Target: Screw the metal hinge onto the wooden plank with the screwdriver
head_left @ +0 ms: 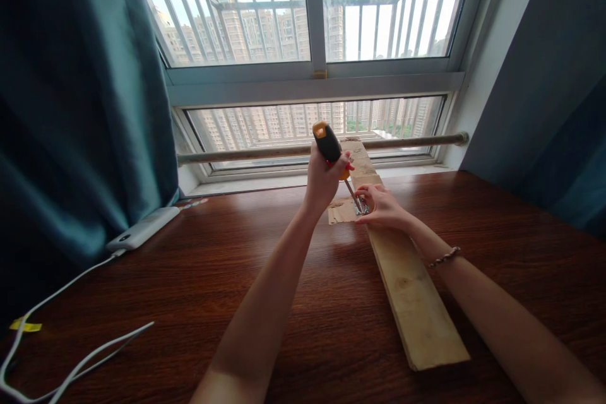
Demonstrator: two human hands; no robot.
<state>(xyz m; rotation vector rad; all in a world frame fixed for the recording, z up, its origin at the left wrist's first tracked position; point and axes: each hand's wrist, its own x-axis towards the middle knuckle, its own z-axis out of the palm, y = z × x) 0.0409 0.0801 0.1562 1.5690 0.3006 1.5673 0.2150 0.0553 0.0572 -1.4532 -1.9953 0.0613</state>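
My left hand (324,177) is closed around the black and orange handle of a screwdriver (327,142). The screwdriver slants down and its shaft ends at a small shiny metal fitting (362,206). That fitting lies over a long wooden board (411,290) and beside a short brown piece (341,211) sticking out to the left. Thumb and fingers of my right hand (383,207) curl around the fitting from the right, pressing against it and the board. The fitting's exact kind is too small to make out.
The board rests on a dark reddish-brown table (189,303) before a barred window. A metal rail (255,153) crosses behind the table. At the left lie a white power strip (144,227) and a white cable (101,347), near a blue curtain (85,95).
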